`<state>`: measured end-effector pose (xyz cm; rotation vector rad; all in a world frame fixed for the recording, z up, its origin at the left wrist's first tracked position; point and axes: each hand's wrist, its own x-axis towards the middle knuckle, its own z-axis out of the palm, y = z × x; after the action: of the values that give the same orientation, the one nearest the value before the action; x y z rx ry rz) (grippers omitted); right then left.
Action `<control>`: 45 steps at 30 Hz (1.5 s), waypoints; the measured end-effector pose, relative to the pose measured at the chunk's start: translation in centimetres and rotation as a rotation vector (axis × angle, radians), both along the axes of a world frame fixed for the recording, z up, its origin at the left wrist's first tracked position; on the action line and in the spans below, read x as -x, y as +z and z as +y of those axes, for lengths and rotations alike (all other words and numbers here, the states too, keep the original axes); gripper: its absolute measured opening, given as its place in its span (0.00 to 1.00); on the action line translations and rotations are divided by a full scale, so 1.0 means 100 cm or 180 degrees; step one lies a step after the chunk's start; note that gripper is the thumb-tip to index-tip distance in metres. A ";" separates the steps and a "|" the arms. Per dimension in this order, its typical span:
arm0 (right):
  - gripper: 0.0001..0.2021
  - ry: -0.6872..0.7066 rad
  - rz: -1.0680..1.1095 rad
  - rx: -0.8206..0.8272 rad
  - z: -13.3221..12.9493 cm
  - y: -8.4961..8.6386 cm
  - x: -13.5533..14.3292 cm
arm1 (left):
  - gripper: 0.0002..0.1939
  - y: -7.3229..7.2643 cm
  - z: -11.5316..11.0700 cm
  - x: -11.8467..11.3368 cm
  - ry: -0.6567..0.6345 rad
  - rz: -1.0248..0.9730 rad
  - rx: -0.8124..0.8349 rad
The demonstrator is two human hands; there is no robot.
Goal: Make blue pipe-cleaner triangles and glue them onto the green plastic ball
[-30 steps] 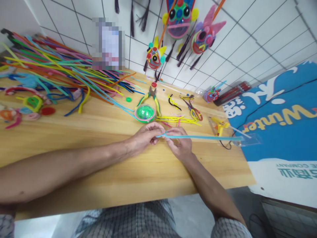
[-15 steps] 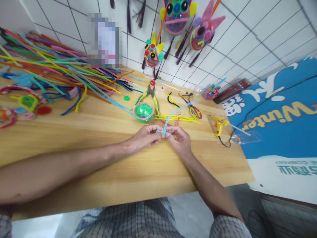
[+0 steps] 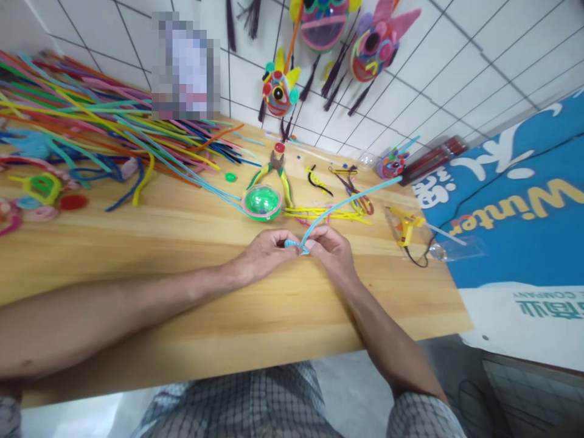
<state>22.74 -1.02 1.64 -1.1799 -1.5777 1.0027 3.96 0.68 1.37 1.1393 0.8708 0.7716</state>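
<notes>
A light blue pipe cleaner (image 3: 344, 204) is held between my hands above the table. Its near end forms a tight little coil, pinched between the thumb and fingers of my left hand (image 3: 264, 252). My right hand (image 3: 332, 250) grips the same pipe cleaner just beside the coil, fingertips close to the left ones. From there the free length curves up and away to the right. Just beyond my hands sits a green half-ball with a pink rim (image 3: 262, 202), with green-and-yellow pliers (image 3: 276, 170) behind it. Yellow pipe cleaners (image 3: 328, 213) lie to its right.
A large pile of colourful pipe cleaners (image 3: 114, 115) covers the back left. Scissors (image 3: 362, 201) and a yellow glue gun (image 3: 406, 225) with a cord lie on the right. Decorated fish-like heads with tassels (image 3: 279, 91) hang on the tiled wall. The table's front edge is near my lap.
The free length of the blue pipe cleaner has swung down to the right, from steeply upright to a lower slant. Both hands stay close together; the view has shifted slightly.
</notes>
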 end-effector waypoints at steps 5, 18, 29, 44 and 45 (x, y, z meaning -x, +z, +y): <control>0.01 -0.0019 -0.0809 -0.1131 -0.006 0.005 0.002 | 0.09 0.002 0.000 0.000 0.0137 0.0032 0.0086; 0.13 -0.0367 -0.1522 -0.2439 -0.008 -0.008 -0.009 | 0.15 0.004 0.002 0.002 0.0145 -0.0841 0.0699; 0.15 -0.0196 -0.1777 -0.2551 -0.008 -0.005 -0.008 | 0.16 0.006 0.001 0.000 0.0292 -0.0770 0.0916; 0.13 -0.0073 -0.1808 -0.2589 -0.007 -0.004 -0.003 | 0.16 0.002 -0.002 -0.001 0.0317 -0.0743 0.0531; 0.13 -0.0082 -0.1814 -0.2591 -0.007 -0.004 -0.002 | 0.17 0.003 -0.002 -0.001 0.0305 -0.0738 0.0511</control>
<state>22.95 -1.75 1.28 -0.9126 -2.1029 -0.0721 4.09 0.48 1.65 0.8524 0.7810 0.8775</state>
